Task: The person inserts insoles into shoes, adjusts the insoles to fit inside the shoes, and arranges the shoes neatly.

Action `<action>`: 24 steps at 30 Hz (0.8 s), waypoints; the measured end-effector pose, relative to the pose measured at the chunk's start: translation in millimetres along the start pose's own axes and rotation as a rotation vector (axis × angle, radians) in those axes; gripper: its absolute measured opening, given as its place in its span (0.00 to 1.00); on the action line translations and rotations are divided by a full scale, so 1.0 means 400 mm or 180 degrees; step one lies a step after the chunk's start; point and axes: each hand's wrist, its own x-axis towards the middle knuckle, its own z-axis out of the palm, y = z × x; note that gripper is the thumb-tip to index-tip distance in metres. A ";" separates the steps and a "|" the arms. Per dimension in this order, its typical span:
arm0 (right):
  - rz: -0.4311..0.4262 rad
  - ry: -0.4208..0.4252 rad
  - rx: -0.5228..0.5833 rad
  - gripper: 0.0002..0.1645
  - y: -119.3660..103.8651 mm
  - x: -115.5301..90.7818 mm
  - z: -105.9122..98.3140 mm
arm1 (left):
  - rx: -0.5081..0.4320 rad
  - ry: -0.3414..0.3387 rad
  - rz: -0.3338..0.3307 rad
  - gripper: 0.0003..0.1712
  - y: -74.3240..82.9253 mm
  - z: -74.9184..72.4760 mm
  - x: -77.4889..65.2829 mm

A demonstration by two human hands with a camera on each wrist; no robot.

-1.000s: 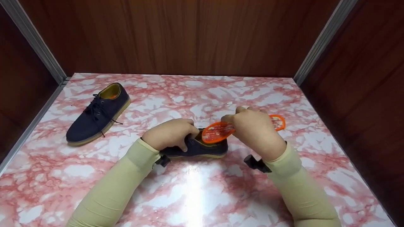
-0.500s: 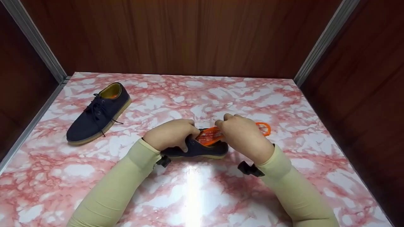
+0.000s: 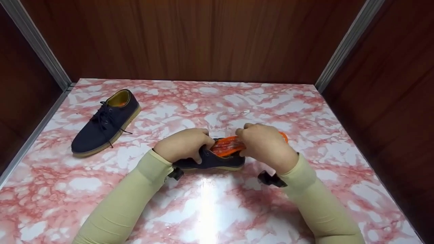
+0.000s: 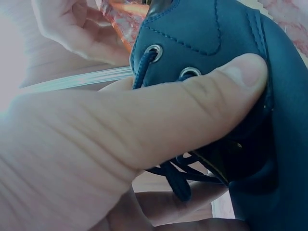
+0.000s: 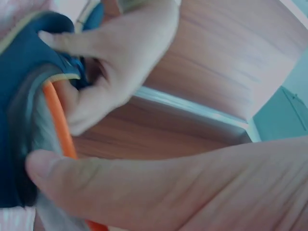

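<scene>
A navy lace-up shoe (image 3: pixel 222 162) with a tan sole sits mid-table, toe to the left. My left hand (image 3: pixel 183 144) grips it over the lace area; in the left wrist view the thumb presses the upper beside the metal eyelets, and fingers show behind the laces. My right hand (image 3: pixel 266 145) holds an orange-edged insole (image 3: pixel 226 146) with a red-and-white patterned face. The insole's front end is inside the shoe's opening, and its heel end sticks out behind the hand. In the right wrist view the thumb lies against the insole's grey underside (image 5: pixel 45 127), close to the shoe's collar.
The matching navy shoe (image 3: pixel 98 125) stands at the back left, laces loose, with a bit of orange inside. Brown wood-grain panels (image 3: pixel 203 40) with metal corner strips enclose the red-and-white marbled table (image 3: pixel 217 95) at the back and both sides.
My right hand has moved left and slightly down, bringing the insole's front end from above the opening into the shoe. The left hand and both shoes have stayed in place.
</scene>
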 end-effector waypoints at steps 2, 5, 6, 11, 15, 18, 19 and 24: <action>0.0024 -0.0017 0.0007 0.23 0.014 -0.006 -0.008 | -0.0011 0.0015 0.0007 0.20 -0.001 0.000 0.000; 0.0032 0.0022 0.0035 0.19 0.025 -0.012 -0.012 | -0.0025 0.0024 0.0013 0.20 -0.001 -0.001 -0.001; 0.0026 0.0052 0.0048 0.19 0.027 -0.013 -0.011 | -0.0025 0.0022 0.0015 0.20 -0.001 0.000 -0.001; -0.0038 0.0193 0.0050 0.16 0.020 -0.010 0.001 | -0.0014 0.0015 0.0029 0.20 0.000 0.003 -0.001; -0.0118 0.0329 0.0023 0.16 0.011 -0.003 0.010 | -0.0022 0.0048 0.0057 0.21 0.000 0.003 0.000; -0.0161 0.0365 0.0023 0.16 0.004 0.004 0.015 | -0.0030 0.0061 0.0058 0.21 0.000 0.003 0.002; -0.0165 0.0355 0.0023 0.16 0.002 0.006 0.017 | -0.0028 0.0060 0.0054 0.21 0.000 0.003 0.002; -0.0113 0.0184 0.0066 0.18 0.000 0.013 0.020 | -0.0003 0.0031 0.0041 0.21 0.000 0.001 0.001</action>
